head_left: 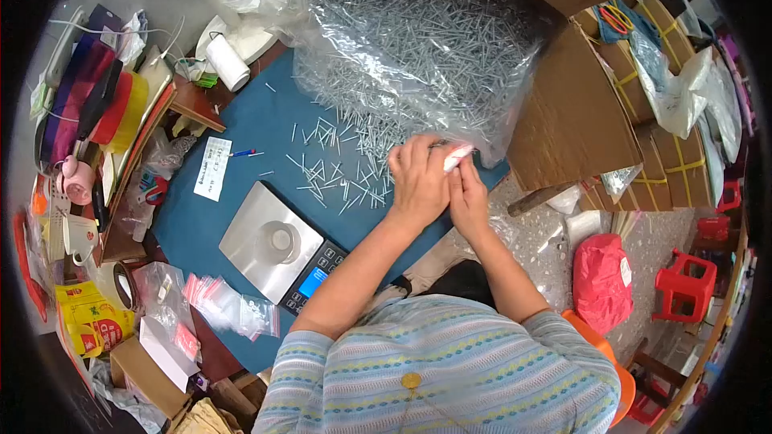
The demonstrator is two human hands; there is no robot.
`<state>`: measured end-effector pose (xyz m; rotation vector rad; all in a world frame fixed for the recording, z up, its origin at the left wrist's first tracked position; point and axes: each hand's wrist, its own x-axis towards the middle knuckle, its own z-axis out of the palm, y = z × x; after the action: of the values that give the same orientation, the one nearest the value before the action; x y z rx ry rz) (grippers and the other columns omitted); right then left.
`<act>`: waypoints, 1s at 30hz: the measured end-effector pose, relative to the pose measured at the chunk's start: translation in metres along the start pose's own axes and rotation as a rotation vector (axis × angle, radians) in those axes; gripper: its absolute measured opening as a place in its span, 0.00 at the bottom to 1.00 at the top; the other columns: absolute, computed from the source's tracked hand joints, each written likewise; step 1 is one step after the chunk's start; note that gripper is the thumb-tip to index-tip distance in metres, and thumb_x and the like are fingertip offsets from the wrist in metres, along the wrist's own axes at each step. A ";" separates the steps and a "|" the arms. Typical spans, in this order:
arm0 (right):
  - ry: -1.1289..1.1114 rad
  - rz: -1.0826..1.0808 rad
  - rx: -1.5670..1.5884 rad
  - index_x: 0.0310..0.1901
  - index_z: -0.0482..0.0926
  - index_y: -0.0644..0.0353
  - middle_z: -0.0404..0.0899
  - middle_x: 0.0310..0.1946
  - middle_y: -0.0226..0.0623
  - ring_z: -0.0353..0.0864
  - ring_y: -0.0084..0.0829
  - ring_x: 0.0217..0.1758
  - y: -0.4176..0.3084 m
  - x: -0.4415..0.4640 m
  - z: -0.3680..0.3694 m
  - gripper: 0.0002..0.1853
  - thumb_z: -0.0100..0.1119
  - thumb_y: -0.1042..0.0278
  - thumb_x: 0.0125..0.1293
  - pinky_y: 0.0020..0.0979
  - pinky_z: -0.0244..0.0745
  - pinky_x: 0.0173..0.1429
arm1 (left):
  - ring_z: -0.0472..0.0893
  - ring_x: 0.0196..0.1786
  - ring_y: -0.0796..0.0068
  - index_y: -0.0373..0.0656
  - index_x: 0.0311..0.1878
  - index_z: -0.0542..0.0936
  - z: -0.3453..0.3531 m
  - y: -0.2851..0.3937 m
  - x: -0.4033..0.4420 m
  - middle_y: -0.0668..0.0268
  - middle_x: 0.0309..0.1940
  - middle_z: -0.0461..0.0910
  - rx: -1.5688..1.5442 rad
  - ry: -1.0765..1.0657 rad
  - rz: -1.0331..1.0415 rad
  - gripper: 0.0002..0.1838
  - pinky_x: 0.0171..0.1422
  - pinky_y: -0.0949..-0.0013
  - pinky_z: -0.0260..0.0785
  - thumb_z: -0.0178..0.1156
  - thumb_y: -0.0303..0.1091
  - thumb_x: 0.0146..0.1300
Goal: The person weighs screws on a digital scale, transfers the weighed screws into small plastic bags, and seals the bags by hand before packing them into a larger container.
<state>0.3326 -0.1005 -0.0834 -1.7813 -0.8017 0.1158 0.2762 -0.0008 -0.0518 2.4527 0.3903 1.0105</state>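
My left hand point(422, 181) and my right hand point(469, 201) come together at the front edge of the nail heap. Between their fingers is a small plastic zip bag point(457, 157), whitish with a red strip; its contents cannot be made out. Both hands are closed on it. Grey nails point(426, 40) fill a big clear plastic liner behind them, and loose nails point(326, 181) spill onto the blue table mat point(189, 225). A digital scale point(249, 229) with a lit blue display stands left of my left forearm, bearing a small round cup point(281, 243).
More red-striped zip bags point(229, 305) lie left of the scale. A handwritten paper point(212, 169) and a pen point(244, 153) rest on the mat. An open cardboard box flap point(571, 112) stands at right, near a red bag point(603, 283) and a red stool point(686, 285) on the floor.
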 end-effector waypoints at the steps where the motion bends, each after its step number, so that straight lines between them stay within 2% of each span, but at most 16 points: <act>1: 0.010 -0.021 -0.002 0.63 0.65 0.70 0.72 0.56 0.59 0.76 0.53 0.56 -0.003 0.000 0.004 0.22 0.44 0.65 0.74 0.37 0.71 0.57 | 0.68 0.56 0.55 0.48 0.49 0.80 -0.004 -0.002 0.000 0.57 0.50 0.71 -0.008 -0.009 -0.009 0.17 0.61 0.53 0.51 0.60 0.38 0.55; 2: -0.011 0.017 0.018 0.63 0.64 0.72 0.70 0.57 0.62 0.73 0.56 0.59 -0.010 0.000 0.006 0.22 0.43 0.65 0.74 0.39 0.69 0.60 | 0.68 0.57 0.55 0.47 0.49 0.80 -0.008 -0.004 -0.001 0.56 0.50 0.71 -0.008 -0.028 -0.032 0.18 0.61 0.52 0.51 0.60 0.38 0.55; 5: 0.032 -0.023 -0.061 0.62 0.64 0.73 0.69 0.58 0.64 0.71 0.58 0.60 -0.014 -0.001 0.016 0.23 0.41 0.64 0.74 0.40 0.67 0.63 | 0.68 0.57 0.54 0.47 0.50 0.80 -0.014 -0.010 -0.001 0.56 0.50 0.71 0.006 -0.017 -0.022 0.18 0.61 0.52 0.51 0.60 0.38 0.54; 6: 0.014 -0.001 0.016 0.62 0.65 0.74 0.68 0.59 0.65 0.70 0.58 0.61 -0.016 0.001 0.013 0.22 0.46 0.68 0.71 0.41 0.65 0.65 | 0.68 0.57 0.53 0.46 0.49 0.79 -0.014 -0.011 -0.001 0.55 0.51 0.71 0.009 -0.022 -0.026 0.19 0.61 0.52 0.52 0.62 0.36 0.52; 9: -0.114 -0.173 -0.270 0.61 0.67 0.72 0.66 0.61 0.65 0.72 0.55 0.61 -0.023 0.004 -0.019 0.23 0.53 0.73 0.65 0.39 0.67 0.64 | 0.67 0.57 0.53 0.44 0.47 0.78 -0.017 -0.012 0.001 0.55 0.51 0.71 0.051 -0.062 -0.033 0.20 0.61 0.52 0.52 0.63 0.33 0.48; 12: -0.144 0.079 -0.098 0.60 0.68 0.69 0.68 0.60 0.63 0.72 0.50 0.61 -0.011 -0.002 -0.057 0.26 0.58 0.77 0.58 0.37 0.69 0.61 | 0.67 0.56 0.52 0.42 0.46 0.77 -0.015 -0.010 0.002 0.55 0.50 0.71 0.075 -0.049 -0.014 0.21 0.61 0.53 0.53 0.65 0.31 0.45; 15: 0.210 -0.066 -0.245 0.59 0.68 0.67 0.69 0.55 0.59 0.72 0.46 0.58 -0.012 0.003 -0.061 0.25 0.58 0.77 0.58 0.37 0.70 0.57 | 0.67 0.56 0.52 0.42 0.46 0.77 -0.010 -0.006 0.002 0.55 0.49 0.71 0.056 -0.033 -0.020 0.21 0.61 0.52 0.53 0.65 0.30 0.44; 16: 0.260 -0.085 -0.265 0.58 0.68 0.66 0.69 0.52 0.55 0.71 0.46 0.56 -0.013 0.006 -0.057 0.24 0.60 0.75 0.58 0.40 0.71 0.54 | 0.67 0.55 0.53 0.41 0.46 0.77 -0.010 -0.005 0.002 0.55 0.49 0.71 0.054 -0.035 -0.015 0.21 0.61 0.53 0.54 0.65 0.30 0.44; 19: 0.230 -0.139 -0.337 0.55 0.70 0.67 0.71 0.50 0.54 0.73 0.45 0.52 0.019 0.010 -0.044 0.23 0.62 0.73 0.58 0.40 0.71 0.52 | 0.68 0.54 0.53 0.41 0.46 0.77 -0.013 -0.004 0.002 0.56 0.48 0.71 0.061 -0.043 -0.015 0.21 0.60 0.53 0.54 0.66 0.30 0.45; 20: 0.141 -0.043 -0.314 0.51 0.73 0.68 0.76 0.45 0.50 0.77 0.45 0.47 0.023 0.011 -0.044 0.19 0.62 0.73 0.59 0.38 0.72 0.51 | 0.68 0.54 0.53 0.41 0.46 0.77 -0.016 -0.004 0.002 0.56 0.48 0.71 0.068 -0.047 -0.024 0.21 0.60 0.53 0.54 0.66 0.30 0.45; 23: 0.066 -0.046 -0.237 0.46 0.76 0.69 0.79 0.37 0.46 0.79 0.43 0.41 0.018 0.015 -0.050 0.14 0.61 0.74 0.60 0.36 0.74 0.46 | 0.68 0.53 0.54 0.41 0.46 0.77 -0.022 -0.006 0.001 0.56 0.47 0.72 0.082 -0.039 -0.041 0.20 0.59 0.54 0.55 0.66 0.30 0.46; 26: -0.055 -0.163 -0.149 0.43 0.78 0.69 0.80 0.32 0.46 0.80 0.38 0.36 -0.049 0.010 -0.087 0.09 0.57 0.77 0.62 0.32 0.75 0.40 | 0.69 0.52 0.54 0.40 0.46 0.77 -0.023 -0.008 0.001 0.56 0.47 0.72 0.087 -0.040 -0.040 0.20 0.58 0.55 0.56 0.65 0.29 0.46; 28: 0.121 -0.318 -0.135 0.42 0.78 0.68 0.80 0.30 0.45 0.78 0.33 0.31 -0.039 -0.011 -0.126 0.07 0.54 0.78 0.63 0.29 0.74 0.36 | 0.69 0.52 0.55 0.40 0.46 0.76 -0.021 -0.008 0.002 0.56 0.47 0.72 0.076 -0.046 -0.033 0.20 0.58 0.55 0.56 0.65 0.29 0.46; 29: 0.402 -0.538 0.057 0.45 0.77 0.69 0.78 0.30 0.44 0.78 0.29 0.32 -0.031 -0.005 -0.130 0.10 0.44 0.78 0.68 0.25 0.74 0.36 | 0.69 0.52 0.55 0.40 0.46 0.76 -0.021 -0.009 0.001 0.56 0.47 0.72 0.070 -0.048 -0.030 0.20 0.58 0.55 0.56 0.65 0.29 0.45; 30: 0.419 -0.551 0.260 0.49 0.74 0.69 0.78 0.36 0.44 0.78 0.30 0.38 -0.013 0.002 -0.154 0.12 0.43 0.74 0.70 0.27 0.75 0.43 | 0.69 0.52 0.54 0.40 0.46 0.76 -0.020 -0.010 0.001 0.56 0.47 0.72 0.065 -0.050 -0.028 0.21 0.58 0.55 0.56 0.65 0.29 0.45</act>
<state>0.3984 -0.2220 -0.0139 -1.2293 -0.8905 -0.4814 0.2610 0.0139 -0.0437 2.5179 0.4465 0.9364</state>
